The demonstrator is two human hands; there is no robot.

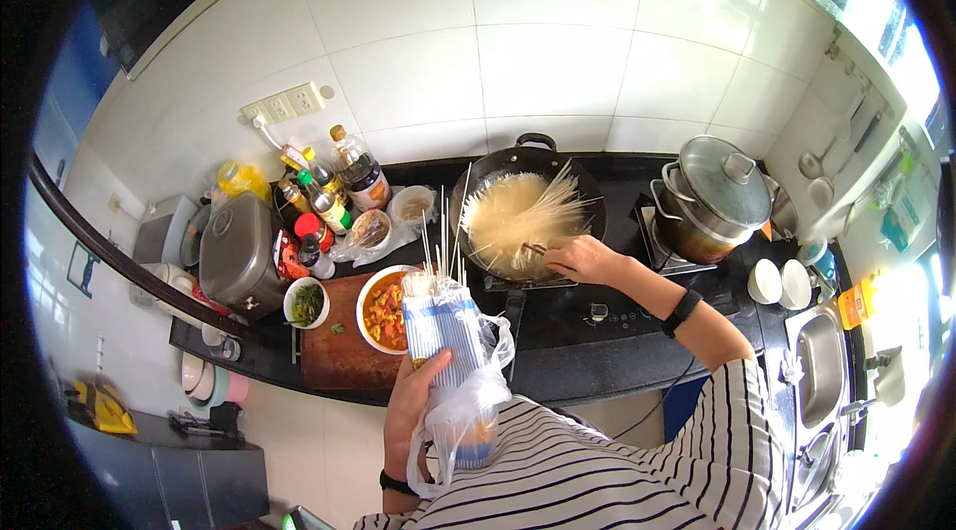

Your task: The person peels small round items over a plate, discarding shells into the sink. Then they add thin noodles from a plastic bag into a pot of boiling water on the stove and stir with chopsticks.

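My left hand (412,399) grips a blue-striped packet of dried noodles (452,332) with a clear plastic bag (459,410) around it; thin noodle sticks poke out of its open top. Over the front right of a black wok (590,194), my right hand (582,259) is closed on what look like chopsticks (534,249), their lower ends at the noodles. Pale noodles (564,205) fan out in the cloudy liquid (500,212), several leaning on the wok's right side. A white bowl of red and yellow cooked food (385,309) stands left of the packet, partly hidden by it.
On a wooden cutting board (336,365) rests part of that bowl. A bowl of chopped greens (305,303) stands at its left, with sauce bottles (358,171) behind. Right of the wok, a lidded steel pot (709,201) sits on the other burner, near two white bowls (765,282) and a sink (820,365).
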